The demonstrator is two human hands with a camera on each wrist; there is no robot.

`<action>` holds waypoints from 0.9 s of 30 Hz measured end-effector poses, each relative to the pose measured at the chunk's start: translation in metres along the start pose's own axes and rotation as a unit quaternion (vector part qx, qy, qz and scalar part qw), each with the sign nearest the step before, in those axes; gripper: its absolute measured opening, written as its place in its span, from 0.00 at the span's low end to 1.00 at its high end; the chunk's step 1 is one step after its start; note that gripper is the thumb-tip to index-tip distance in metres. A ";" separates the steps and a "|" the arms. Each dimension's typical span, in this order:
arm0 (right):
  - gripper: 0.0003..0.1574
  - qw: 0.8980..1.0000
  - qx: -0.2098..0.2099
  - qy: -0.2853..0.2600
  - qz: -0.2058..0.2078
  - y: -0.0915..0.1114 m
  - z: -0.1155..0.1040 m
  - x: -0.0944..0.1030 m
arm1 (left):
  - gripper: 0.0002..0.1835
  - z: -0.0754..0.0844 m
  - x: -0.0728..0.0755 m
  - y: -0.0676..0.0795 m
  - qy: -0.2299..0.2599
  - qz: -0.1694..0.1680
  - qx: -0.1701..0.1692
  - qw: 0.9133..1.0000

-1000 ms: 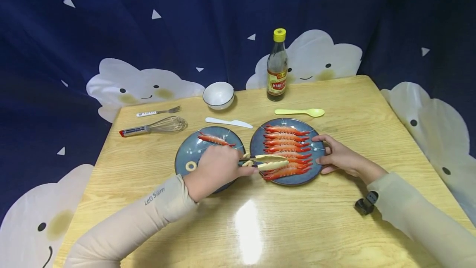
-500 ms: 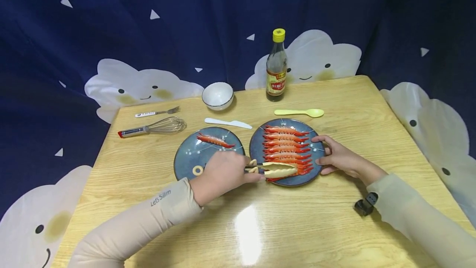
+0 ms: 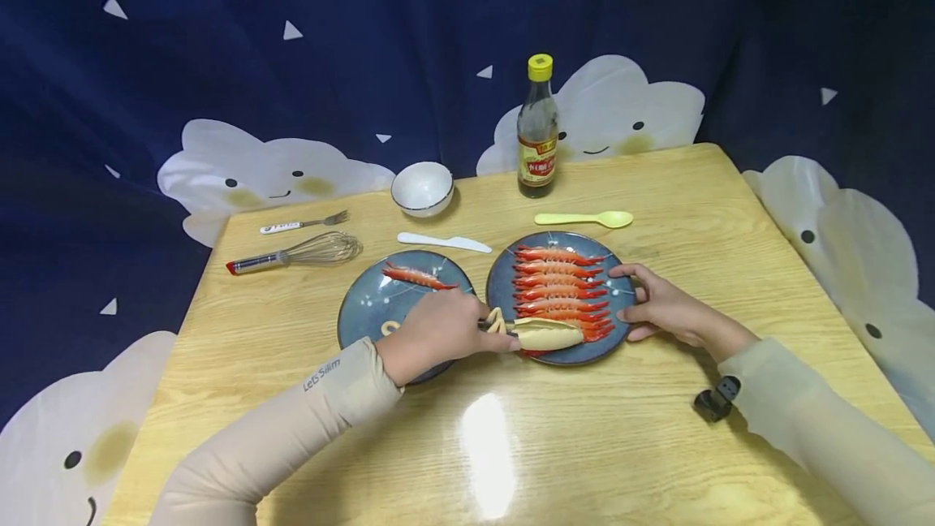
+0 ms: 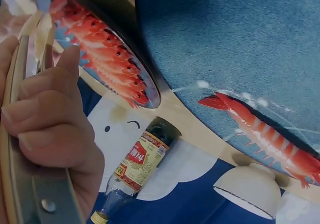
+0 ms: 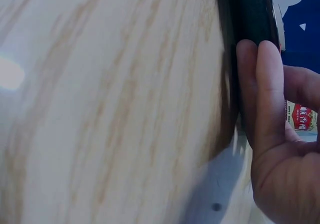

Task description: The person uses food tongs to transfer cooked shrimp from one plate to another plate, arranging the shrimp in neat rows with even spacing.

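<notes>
My left hand point(image 3: 441, 325) grips a pair of tongs point(image 3: 548, 335) with beige tips and metal arms. The tips lie over the nearest shrimp on the right blue plate point(image 3: 622, 278); whether they hold one cannot be seen. Several red-orange shrimps point(image 3: 560, 292) lie in a row across that plate. My right hand point(image 3: 668, 308) holds the plate's right rim between its fingers, and fingertips point(image 5: 270, 58) press against the plate's edge in the right wrist view. A single shrimp point(image 4: 272, 141) rests on the left blue plate point(image 3: 358, 307), which my left hand partly covers.
Behind the plates lie a white knife point(image 3: 444, 242) and a yellow spoon point(image 3: 584, 219). A white bowl point(image 3: 422, 189) and a yellow-capped bottle point(image 3: 537, 136) stand at the table's back. A whisk point(image 3: 295, 253) and a fork point(image 3: 304, 222) are on the left.
My left hand has shifted slightly right, bringing the tongs over the nearest shrimp. The tongs' tips, apart before, are now closer together. My right hand stays on the plate's rim.
</notes>
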State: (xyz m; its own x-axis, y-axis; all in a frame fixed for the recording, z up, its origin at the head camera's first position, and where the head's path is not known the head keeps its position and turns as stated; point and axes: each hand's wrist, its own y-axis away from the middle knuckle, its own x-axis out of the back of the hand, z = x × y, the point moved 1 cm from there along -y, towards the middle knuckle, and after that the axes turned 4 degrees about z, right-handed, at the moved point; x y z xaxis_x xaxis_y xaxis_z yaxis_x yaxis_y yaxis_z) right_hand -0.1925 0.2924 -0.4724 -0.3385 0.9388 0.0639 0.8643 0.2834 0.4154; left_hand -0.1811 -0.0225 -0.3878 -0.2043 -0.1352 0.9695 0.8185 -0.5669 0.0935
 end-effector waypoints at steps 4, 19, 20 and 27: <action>0.43 1.000 -0.003 -0.005 -0.003 0.001 0.001 0.001 | 0.31 0.000 -0.001 0.000 0.009 -0.013 0.003 1.000; 0.43 1.000 -0.013 -0.013 0.005 -0.001 0.003 -0.002 | 0.31 -0.022 -0.004 -0.003 0.057 0.003 0.000 0.998; 0.43 1.000 -0.012 -0.012 0.005 -0.001 0.003 -0.002 | 0.31 -0.026 -0.001 -0.001 0.045 0.020 0.001 0.999; 0.43 1.000 -0.005 -0.012 0.001 0.000 0.002 0.001 | 0.33 -0.079 0.023 0.019 -0.130 0.208 -0.016 0.969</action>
State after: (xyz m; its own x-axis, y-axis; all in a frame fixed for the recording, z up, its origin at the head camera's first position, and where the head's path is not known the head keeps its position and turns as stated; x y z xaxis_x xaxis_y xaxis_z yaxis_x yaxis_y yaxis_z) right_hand -0.1924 0.2933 -0.4739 -0.3273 0.9439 0.0429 0.8610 0.2792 0.4252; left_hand -0.2124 -0.1001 -0.3816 0.2855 -0.1513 0.9463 0.7834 -0.5319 -0.3214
